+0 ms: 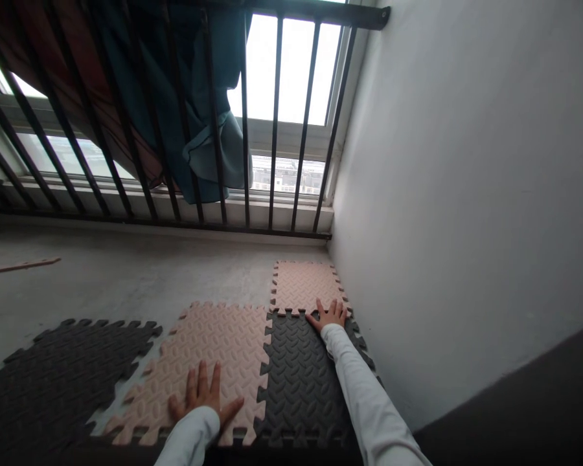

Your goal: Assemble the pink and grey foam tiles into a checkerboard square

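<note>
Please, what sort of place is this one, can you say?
Probably an enclosed balcony of a flat: black metal bars before a large window, buildings outside, and a bare concrete floor.

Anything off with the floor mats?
Yes. The dark mat on the left isn't locked to the pink mat under the left hand. A strip of bare concrete shows between their toothed edges, which look like they should mesh.
</note>
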`<state>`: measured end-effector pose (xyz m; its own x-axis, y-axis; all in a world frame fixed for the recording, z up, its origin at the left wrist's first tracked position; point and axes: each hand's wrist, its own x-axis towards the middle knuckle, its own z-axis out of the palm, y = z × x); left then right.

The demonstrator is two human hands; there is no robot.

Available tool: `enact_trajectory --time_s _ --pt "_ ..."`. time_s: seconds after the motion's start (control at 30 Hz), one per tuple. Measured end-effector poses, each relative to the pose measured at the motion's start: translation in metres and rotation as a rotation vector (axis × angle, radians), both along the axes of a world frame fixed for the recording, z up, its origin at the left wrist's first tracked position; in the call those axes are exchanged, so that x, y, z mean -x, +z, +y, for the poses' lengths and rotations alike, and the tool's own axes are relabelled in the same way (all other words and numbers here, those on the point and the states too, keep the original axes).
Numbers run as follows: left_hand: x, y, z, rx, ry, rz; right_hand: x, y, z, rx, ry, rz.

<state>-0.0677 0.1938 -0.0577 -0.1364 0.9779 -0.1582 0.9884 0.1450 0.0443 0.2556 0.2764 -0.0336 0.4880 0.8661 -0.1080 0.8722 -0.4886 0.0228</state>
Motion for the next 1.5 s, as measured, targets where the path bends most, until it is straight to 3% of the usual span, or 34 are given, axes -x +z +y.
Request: enact_trajectory --time_s 0.23,0.7,0.9,1.1,1.17,1.33,1.5 --pt "0.0 0.004 -0.002 0.005 -0.007 0.018 -0.007 0.002 0.01 -0.001 0.023 0.014" --pt "0.003 -0.007 0.003 0.011 0.0 0.065 0.001 0.0 0.021 0.01 -0.012 0.041" --pt "0.004 -0.002 0.003 0.043 -0.005 0.026 0.001 -0.001 0.022 0.023 0.003 0.061" --pt "0.001 0.006 0.001 0.066 0.013 0.065 0.006 0.013 0.022 0.078 -0.019 0.104" --pt "0.001 0.006 0.002 0.077 0.008 0.059 0.016 0.017 0.023 0.043 0.043 0.105" --pt "0.003 0.001 0.003 0.054 0.009 0.038 0.051 0.016 0.024 0.008 0.42 0.167" --pt "0.0 0.003 0.003 0.051 0.009 0.055 0.071 0.004 0.019 0.028 0.411 0.183"
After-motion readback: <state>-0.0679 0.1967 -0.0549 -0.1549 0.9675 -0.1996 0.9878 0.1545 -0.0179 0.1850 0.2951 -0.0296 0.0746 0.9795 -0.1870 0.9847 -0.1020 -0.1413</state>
